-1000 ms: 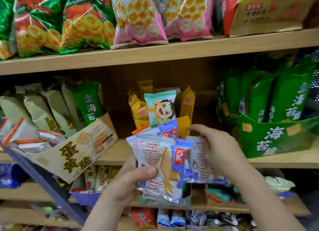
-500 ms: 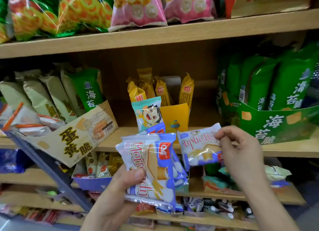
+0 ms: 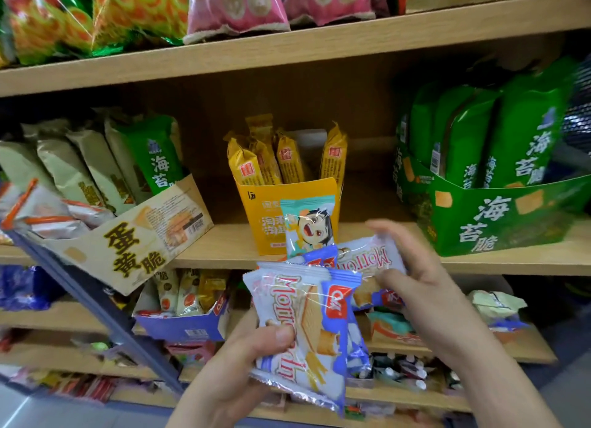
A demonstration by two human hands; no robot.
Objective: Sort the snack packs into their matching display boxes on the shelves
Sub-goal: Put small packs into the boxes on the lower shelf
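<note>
The wafer packs [image 3: 307, 325] are glossy plastic film, crinkled and catching the light, with a silvery foil edge along the bottom. The sideways wafer pack [image 3: 364, 263] has the same shine, and the cartoon pack [image 3: 308, 229] is slick film too. The shelf boards [image 3: 287, 50] look like pale wood, smooth and matt. The yellow display box [image 3: 265, 216] and beige display box [image 3: 137, 242] are matt card. The green display box [image 3: 499, 223] is card with a slight sheen, and the green packs [image 3: 524, 133] gleam.

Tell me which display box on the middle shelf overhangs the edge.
The beige box at left: it tilts forward past the edge; the yellow box and green box stand flat.
</note>
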